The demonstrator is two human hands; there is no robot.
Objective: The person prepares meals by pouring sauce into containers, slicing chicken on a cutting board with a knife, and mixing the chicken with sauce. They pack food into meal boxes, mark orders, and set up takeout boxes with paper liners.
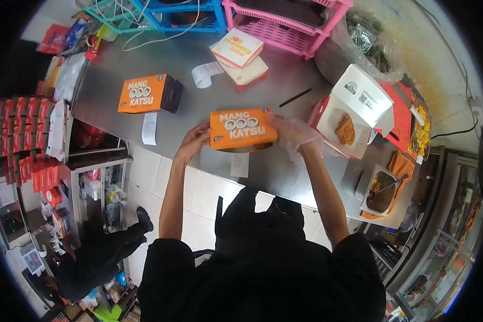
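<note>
We have the box [239, 129] between our hands by the near edge of the steel table [193, 99], its orange printed face turned up and a dark gap showing under its near side. Our left hand [195, 140] seems to be pinching the left end, fingers bent against the card; our right hand [291, 130], in a loose clear glove [312, 141], bears on the right end, but we cannot tell through blur and plastic whether it pinches or only presses. To handle this well, we judge, both ends want light, even pressure, since thin card could buckle, and the slack film should stay clear of any fold. A receipt [240, 165] pokes out below the box toward the table's edge, so we should mind not to drag it; its top is hidden and its print too small to read. We cannot see the box's contents, nor whether it rests on the steel or is lifted.
</note>
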